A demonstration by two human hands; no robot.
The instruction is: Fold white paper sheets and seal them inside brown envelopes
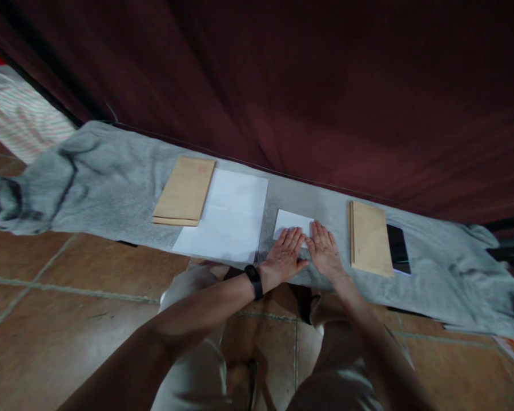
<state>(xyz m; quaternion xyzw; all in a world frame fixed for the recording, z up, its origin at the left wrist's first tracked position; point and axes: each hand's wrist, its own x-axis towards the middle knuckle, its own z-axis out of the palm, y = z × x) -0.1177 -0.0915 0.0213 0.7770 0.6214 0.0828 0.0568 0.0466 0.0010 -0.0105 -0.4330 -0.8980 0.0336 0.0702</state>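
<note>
Both my hands lie flat, fingers stretched out, on a small folded white paper (290, 220) on a grey cloth (111, 188). My left hand (285, 256), with a black band at the wrist, covers the paper's near left part. My right hand (324, 249) presses its right edge, thumbs nearly touching. Neither hand grips anything. Much of the paper's near half is hidden under my fingers.
Left of my hands lies a large white sheet (227, 216), and a stack of brown envelopes (185, 190) beside it. Right of them sits another brown envelope stack (369, 238) and a dark phone (398, 248). A dark red curtain (325, 85) hangs behind. Tiled floor (68, 297) below.
</note>
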